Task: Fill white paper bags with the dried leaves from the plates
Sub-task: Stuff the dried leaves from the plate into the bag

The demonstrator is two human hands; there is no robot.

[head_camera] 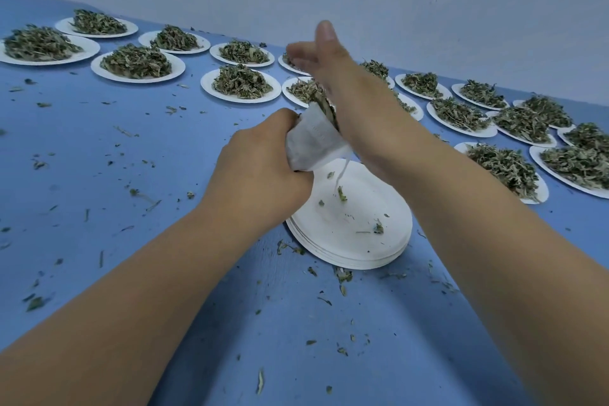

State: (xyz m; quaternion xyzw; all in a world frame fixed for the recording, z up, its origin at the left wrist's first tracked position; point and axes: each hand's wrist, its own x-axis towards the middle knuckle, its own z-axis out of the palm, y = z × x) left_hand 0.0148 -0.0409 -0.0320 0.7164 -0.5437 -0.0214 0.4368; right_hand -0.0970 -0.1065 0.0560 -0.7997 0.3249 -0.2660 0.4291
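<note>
My left hand point(263, 161) grips a small white paper bag point(313, 145) by its side, just above a stack of empty white plates point(356, 247). Dried green leaves point(324, 105) poke out of the bag's mouth. A thin string hangs from the bag's lower corner over the stack. My right hand point(329, 69) is raised right behind the bag's mouth, thumb pointing up and fingers stretched out to the left, with its heel against the leaves. The right hand is blurred, and its palm side is hidden.
Several white plates heaped with dried leaves, such as one plate point(240, 82) behind the bag, stand in rows along the back and right of the blue table point(131, 175). Loose leaf bits lie scattered over the table. A pale wall rises behind.
</note>
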